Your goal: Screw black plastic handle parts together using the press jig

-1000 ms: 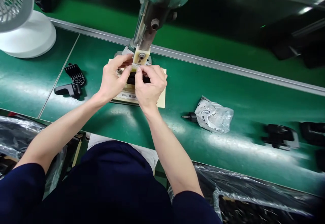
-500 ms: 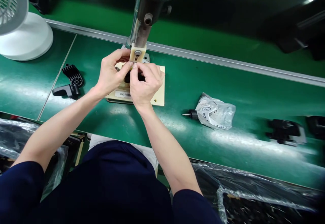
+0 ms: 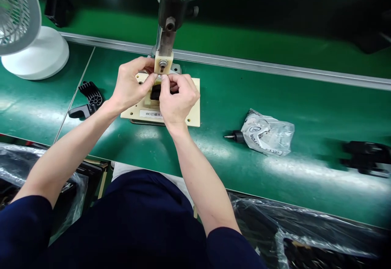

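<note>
Both my hands meet just under the cream block [image 3: 163,63] at the lower end of a press-like machine [image 3: 168,43]. My left hand [image 3: 132,82] has thumb and fingers pinched at the block's lower left edge. From the right, my right hand [image 3: 179,96] pinches close beside it, the two thumb tips nearly touching. Whatever sits between the fingertips is too small or hidden to name. Below them a black part [image 3: 155,92] rests in the fixture on a cream base plate [image 3: 193,108], partly covered by my right hand.
Two black plastic parts [image 3: 91,98] lie left of the plate, beyond my left forearm. A white fan [image 3: 36,55] stands at the far left. To the right are a screwdriver bit with black collar [image 3: 235,136], a printed plastic bag [image 3: 269,134] and another black part [image 3: 368,157].
The camera view has shifted slightly, so the bench things sit a little further right. My hands stay pinched under the block, with the right hand tilted slightly more to the right.
</note>
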`<state>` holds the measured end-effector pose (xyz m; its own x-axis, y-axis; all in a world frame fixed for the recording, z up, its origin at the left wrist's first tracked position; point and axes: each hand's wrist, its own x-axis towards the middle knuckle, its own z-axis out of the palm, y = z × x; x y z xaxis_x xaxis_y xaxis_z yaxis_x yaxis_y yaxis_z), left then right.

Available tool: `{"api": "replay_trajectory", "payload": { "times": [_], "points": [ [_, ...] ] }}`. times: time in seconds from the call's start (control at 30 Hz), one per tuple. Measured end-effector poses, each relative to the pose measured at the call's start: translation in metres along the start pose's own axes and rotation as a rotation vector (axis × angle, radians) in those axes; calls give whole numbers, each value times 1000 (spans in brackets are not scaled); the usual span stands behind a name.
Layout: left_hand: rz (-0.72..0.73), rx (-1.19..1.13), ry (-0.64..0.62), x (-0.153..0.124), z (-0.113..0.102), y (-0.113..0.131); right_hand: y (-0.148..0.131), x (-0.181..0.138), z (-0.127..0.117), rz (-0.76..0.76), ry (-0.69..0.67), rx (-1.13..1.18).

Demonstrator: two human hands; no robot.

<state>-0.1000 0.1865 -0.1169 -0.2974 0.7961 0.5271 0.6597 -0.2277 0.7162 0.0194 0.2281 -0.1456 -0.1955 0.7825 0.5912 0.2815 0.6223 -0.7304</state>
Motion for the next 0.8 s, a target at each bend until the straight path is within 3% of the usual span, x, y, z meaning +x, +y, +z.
{"api": "replay_trajectory", "payload": {
  "times": [0.3, 0.47, 0.57, 0.63, 0.7, 0.8],
  "points": [
    [51, 251, -62, 4, -4, 5, -2, 5, -7, -13, -45, -6],
    [56, 182, 10, 6, -2, 7, 5, 30, -53, -75, -88, -53],
    [80, 138, 49, 4, -3, 21, 0, 79, -96, -137, -4, -68],
    [52, 127, 66, 0, -1, 27, -19, 130, -123, -212, 64, -55],
    [28, 113, 66, -3, 8, 25, -57, 191, -145, -321, 137, -51],
    [1, 110, 59, -4, 21, 16, -149, 279, -163, -476, 237, -99]
  ]
}}
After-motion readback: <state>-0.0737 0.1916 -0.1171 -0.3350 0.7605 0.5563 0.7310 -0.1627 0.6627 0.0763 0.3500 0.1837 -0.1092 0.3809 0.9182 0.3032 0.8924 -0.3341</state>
